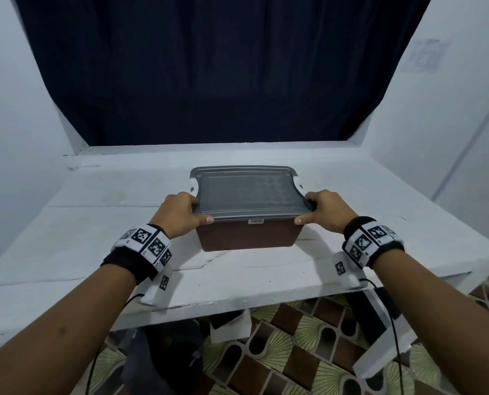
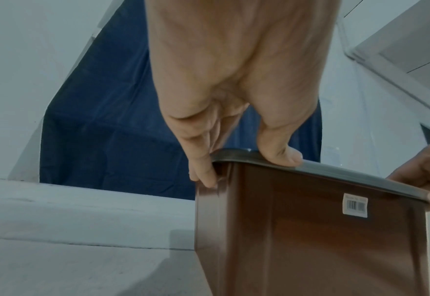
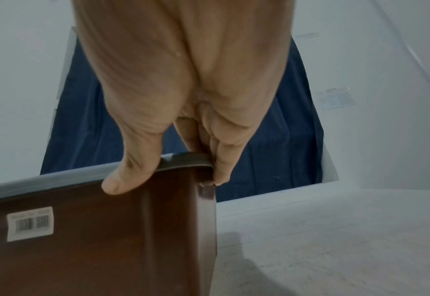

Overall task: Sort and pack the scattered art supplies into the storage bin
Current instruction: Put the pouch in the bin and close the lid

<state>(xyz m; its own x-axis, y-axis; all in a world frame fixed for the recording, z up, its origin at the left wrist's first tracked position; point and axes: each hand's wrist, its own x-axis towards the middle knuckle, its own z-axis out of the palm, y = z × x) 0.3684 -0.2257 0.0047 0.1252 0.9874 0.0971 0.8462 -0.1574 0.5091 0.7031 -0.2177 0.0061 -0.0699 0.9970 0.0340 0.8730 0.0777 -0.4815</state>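
Observation:
A brown storage bin with a grey translucent lid stands in the middle of the white table. My left hand grips the lid's near left corner, thumb on the front edge and fingers curled over the side. At the near right corner my right hand grips the lid the same way. In the left wrist view the left hand pinches the lid rim over the bin. The right wrist view has the right hand pinching the rim above the bin. No loose art supplies are in view.
A dark blue curtain hangs behind the table between white walls. A white barcode sticker sits on the bin's front. Below the table's near edge lie a patterned floor, white blocks and black cables.

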